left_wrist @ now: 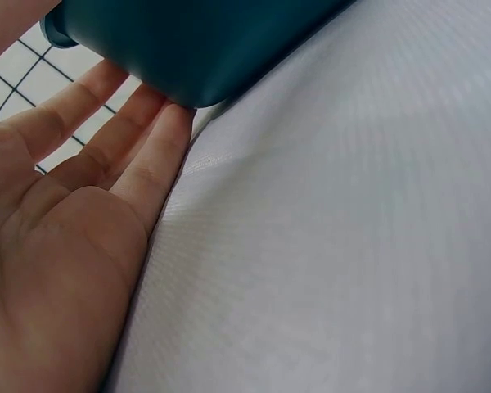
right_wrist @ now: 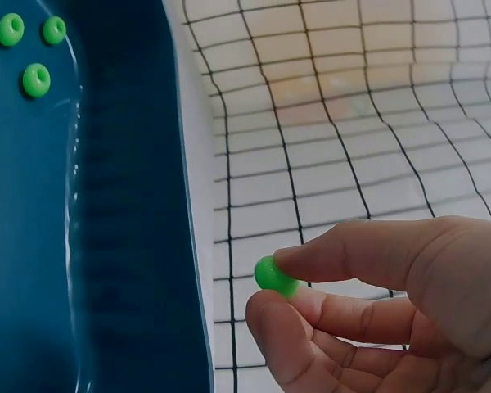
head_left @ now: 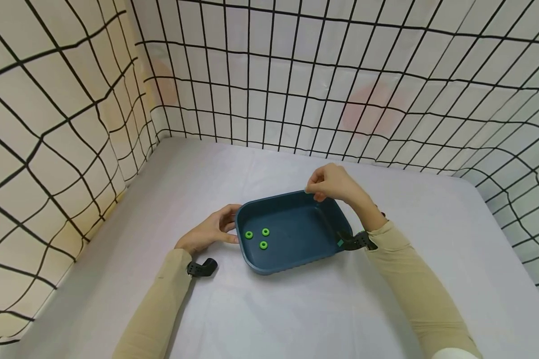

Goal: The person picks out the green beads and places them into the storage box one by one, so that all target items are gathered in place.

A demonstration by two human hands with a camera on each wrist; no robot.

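The right hand (head_left: 334,183) pinches a smooth, rounded green bead (right_wrist: 276,277) between thumb and fingertips, up by the far rim of the blue tray (head_left: 298,229), toward its right corner. The left hand (head_left: 210,230) has thumb and fingers spread apart, their tips touching the outside of the tray's left end. Inside the tray, near that same end, three glossy green rings (head_left: 263,245) lie flat in a loose triangle, plump as tiny doughnuts. The tray itself is a shallow rounded rectangle with smooth, upright walls. Plain beige sleeves (head_left: 419,284) reach in from its near side. Beneath the tray spreads a pale, finely woven cloth (head_left: 269,314), lightly creased; beyond the tray's far side, wavy black netting (head_left: 248,75) hangs before white sheeting (head_left: 259,77).
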